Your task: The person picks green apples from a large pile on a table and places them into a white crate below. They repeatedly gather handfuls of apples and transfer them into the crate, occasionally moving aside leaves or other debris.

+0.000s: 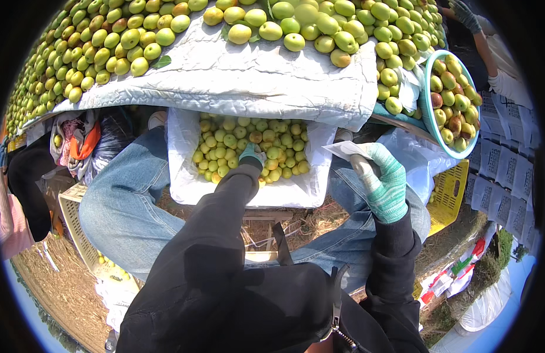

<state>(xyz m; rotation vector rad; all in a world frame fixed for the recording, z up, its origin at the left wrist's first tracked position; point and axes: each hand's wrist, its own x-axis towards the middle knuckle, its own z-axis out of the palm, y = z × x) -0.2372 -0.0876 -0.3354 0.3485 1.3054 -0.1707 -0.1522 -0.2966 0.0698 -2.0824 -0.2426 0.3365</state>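
Green-yellow jujubes (225, 140) fill a crate lined with white plastic (181, 182) between my knees. My left hand (252, 155), in a teal glove with pale fingertips, reaches down among these fruits near the crate's middle. Its fingertips are partly hidden, so whether it grips a jujube does not show. To the right of the crate, my right hand (383, 183) is raised in a matching glove. Its thumb and fingers are closed on a small flat white card (346, 149), held above the crate's right rim.
Heaps of larger jujubes (102, 47) cover the padded white sheet (225, 82) ahead. A light-blue basket (430, 106) of fruit tilts at the right, above a yellow crate (449, 197). Another crate (72, 206) stands left. Other people's parts show at both sides, including a gloved hand (465, 16).
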